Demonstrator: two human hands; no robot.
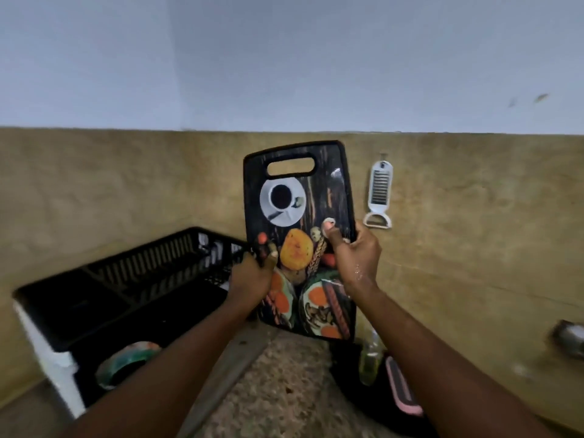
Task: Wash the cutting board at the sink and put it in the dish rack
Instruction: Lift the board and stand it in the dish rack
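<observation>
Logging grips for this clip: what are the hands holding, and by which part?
The cutting board, held upright: the left hand grips its left edge and the right hand its right edge, both near mid-height, thumbs on the printed face.

The cutting board point(298, 235) stands upright above the counter point(284, 390), before the wall point(126, 184), with the left hand point(249, 273) gripping its left edge and the right hand point(355, 251) gripping its right edge. The dish rack point(126, 279) sits to the left of the board, with a bowl point(126, 361) at the rack's near end. A peeler point(380, 192) hangs on the wall just right of the board. A bottle point(369, 358) stands below the board, and a tap point(568, 338) is at the far right.
</observation>
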